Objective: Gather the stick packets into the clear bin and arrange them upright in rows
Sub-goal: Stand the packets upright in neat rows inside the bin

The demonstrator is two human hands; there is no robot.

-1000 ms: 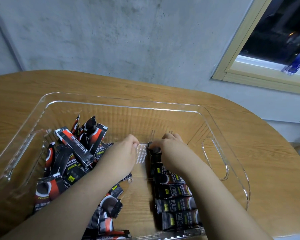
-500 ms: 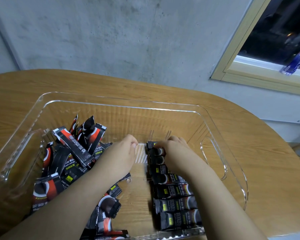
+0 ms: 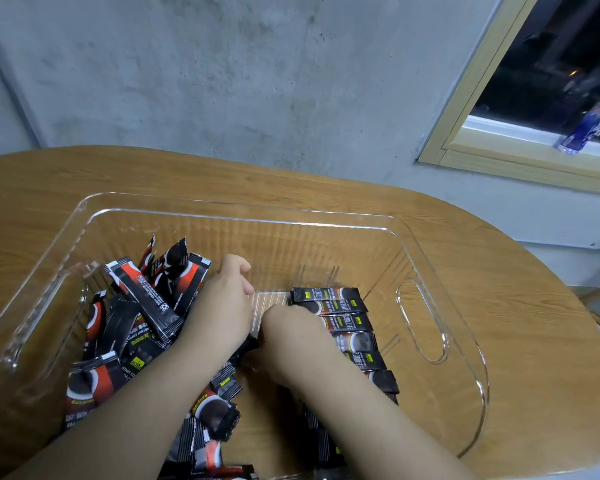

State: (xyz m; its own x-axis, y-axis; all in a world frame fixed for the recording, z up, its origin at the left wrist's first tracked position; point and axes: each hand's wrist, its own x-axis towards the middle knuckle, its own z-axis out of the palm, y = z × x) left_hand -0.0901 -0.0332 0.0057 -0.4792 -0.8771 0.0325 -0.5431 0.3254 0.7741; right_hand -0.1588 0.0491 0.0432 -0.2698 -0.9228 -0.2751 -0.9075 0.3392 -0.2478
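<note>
The black stick packets with red-and-white ends sit inside the clear plastic bin (image 3: 426,265), split into two groups. On the right, a tidy row of packets (image 3: 343,317) stands edge to edge, running from near to far along the middle of the bin floor. On the left, a loose heap of the same packets (image 3: 136,323) lies jumbled, several leaning upward against one another toward the far left corner.

The right hand (image 3: 291,337) is at the left side of the tidy row, knuckles up, its fingers tucked down and away from the camera; whether its grip pinches a packet cannot be told. The left hand (image 3: 222,303) rests between the heap and the row, fingers curled toward the bin floor; its grip is also hidden, so what it holds, if anything, cannot be told.

The bin has cut-out handles in its left and right walls and stands on a rounded wooden bench (image 3: 516,306). Beyond the bench is a grey concrete wall (image 3: 239,81). At far right, a pale wooden window frame (image 3: 471,98) holds a blue bottle (image 3: 589,126) on its sill.
</note>
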